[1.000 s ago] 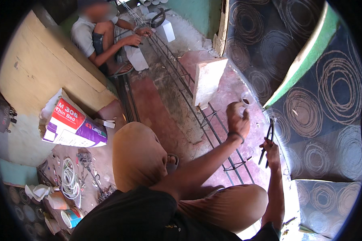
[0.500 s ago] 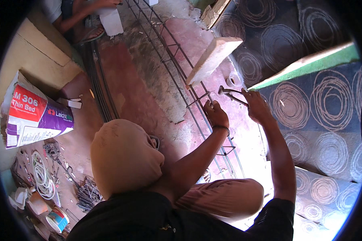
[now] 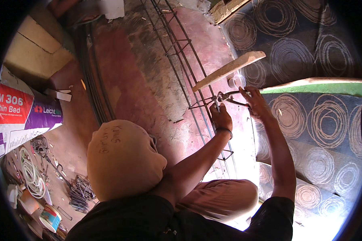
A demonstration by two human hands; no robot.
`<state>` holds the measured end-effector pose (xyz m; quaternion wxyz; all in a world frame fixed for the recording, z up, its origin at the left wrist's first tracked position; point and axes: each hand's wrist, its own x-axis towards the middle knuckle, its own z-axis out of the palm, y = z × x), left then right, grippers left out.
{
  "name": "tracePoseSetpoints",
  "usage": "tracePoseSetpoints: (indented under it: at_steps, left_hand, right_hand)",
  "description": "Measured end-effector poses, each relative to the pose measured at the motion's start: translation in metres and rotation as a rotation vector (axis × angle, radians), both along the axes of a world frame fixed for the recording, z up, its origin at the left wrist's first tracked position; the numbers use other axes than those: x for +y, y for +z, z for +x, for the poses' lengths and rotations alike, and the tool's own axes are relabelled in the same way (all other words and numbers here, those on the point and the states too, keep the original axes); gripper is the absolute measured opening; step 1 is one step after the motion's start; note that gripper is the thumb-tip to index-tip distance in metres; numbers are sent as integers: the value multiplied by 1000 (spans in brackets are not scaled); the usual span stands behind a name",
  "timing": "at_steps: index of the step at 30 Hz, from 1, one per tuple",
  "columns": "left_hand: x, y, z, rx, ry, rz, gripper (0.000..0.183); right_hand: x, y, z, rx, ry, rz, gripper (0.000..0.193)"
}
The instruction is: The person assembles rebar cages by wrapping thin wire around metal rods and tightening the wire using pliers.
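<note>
A long rebar cage (image 3: 180,47) of dark bars and square stirrups runs from the top middle down toward my legs. In my right hand (image 3: 256,105) is a pair of pincers (image 3: 231,96), its jaws at a stirrup joint on the cage. My fingers are wrapped round its handles, which stand apart. My left hand (image 3: 221,117) is closed on the cage just below the jaws, with thumb and fingers pinched at the joint. A piece too small to name may be between those fingertips. A wooden board (image 3: 229,71) lies slanted across the cage just beyond the pincers.
Loose bars (image 3: 91,76) lie on the floor at left. A printed sack (image 3: 26,112), coiled white cable (image 3: 31,174), bent steel pieces (image 3: 81,195) and a tub (image 3: 50,218) are farther left. Circle-patterned upholstery (image 3: 293,56) borders the right. Another person's arm (image 3: 62,6) shows at top left.
The pincers' jaws have moved left onto the stirrup joint, beside my left fingertips. The whole view has shifted a little. The other person's arm now shows less, and blurred.
</note>
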<state>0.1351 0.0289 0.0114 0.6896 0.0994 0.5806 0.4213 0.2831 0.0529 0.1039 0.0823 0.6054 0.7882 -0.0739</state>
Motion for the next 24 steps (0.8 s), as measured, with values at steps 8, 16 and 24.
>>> tracePoseSetpoints:
  at_steps: [8, 16, 24]
  left_hand:
    - [-87, 63, -4, 376, -152, 635, 64]
    - [-31, 26, 25, -412, -135, -110, 76]
    - [-8, -8, 37, -774, 12, -206, 62]
  right_hand:
    - [5, 15, 7, -269, 28, -53, 37]
    - [14, 16, -7, -312, 146, 48, 41]
    - [-4, 3, -19, -267, -12, 99, 58]
